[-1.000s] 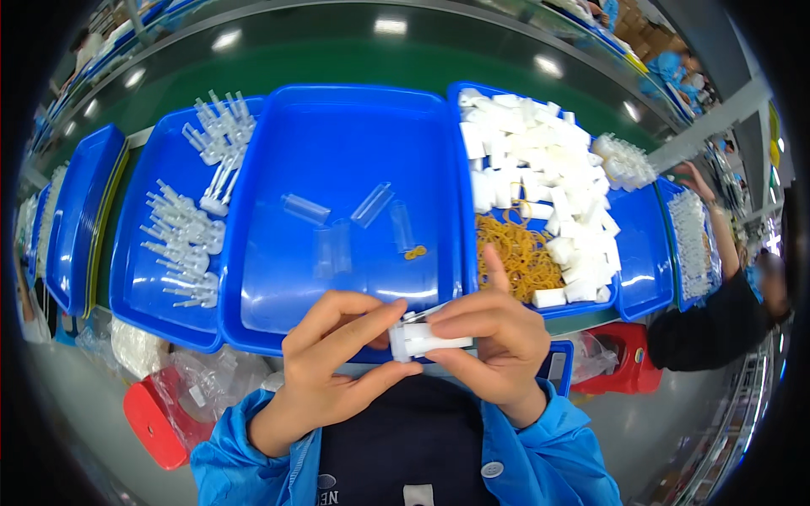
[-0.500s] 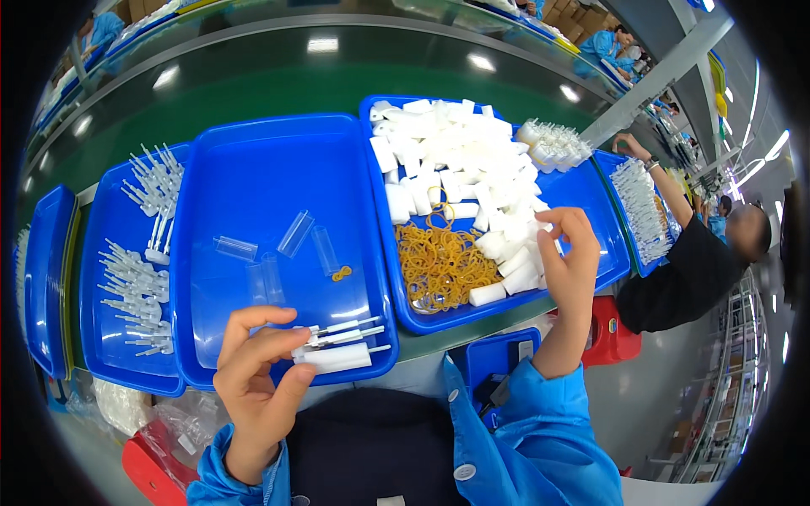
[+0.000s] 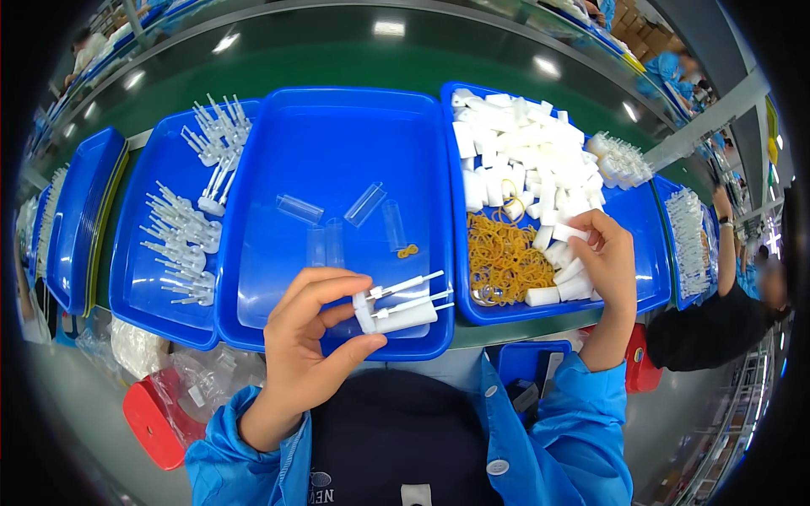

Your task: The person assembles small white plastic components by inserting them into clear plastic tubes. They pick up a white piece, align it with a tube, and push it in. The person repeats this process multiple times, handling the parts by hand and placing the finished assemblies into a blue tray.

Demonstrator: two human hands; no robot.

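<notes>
My left hand (image 3: 308, 346) pinches a white pronged plastic part (image 3: 364, 314) by its base, above the near edge of the middle blue tray (image 3: 354, 99). Thin white prongs point to the right, and a white foam sleeve (image 3: 409, 317) sits around one of them. Over the right blue tray (image 3: 485, 316), my right hand (image 3: 609, 261) has thumb and fingers closed on a white foam piece (image 3: 570, 234). Beneath it lies a heap of similar white foam pieces (image 3: 523, 139). Yellow rubber bands (image 3: 506, 261) are piled beside the heap.
Clear plastic tubes (image 3: 365, 205) and a few rubber bands (image 3: 407, 250) lie in the middle tray. The left tray (image 3: 126, 278) holds clusters of pronged parts (image 3: 181, 240). Bundled white pieces (image 3: 620, 158) stand at the right tray's back. A co-worker's black sleeve (image 3: 704, 325) is at right.
The view has shifted, so the trays appear farther right. My right hand's fingers have closed on a foam piece. My left hand has turned the pronged part, showing its base and prongs more plainly.
</notes>
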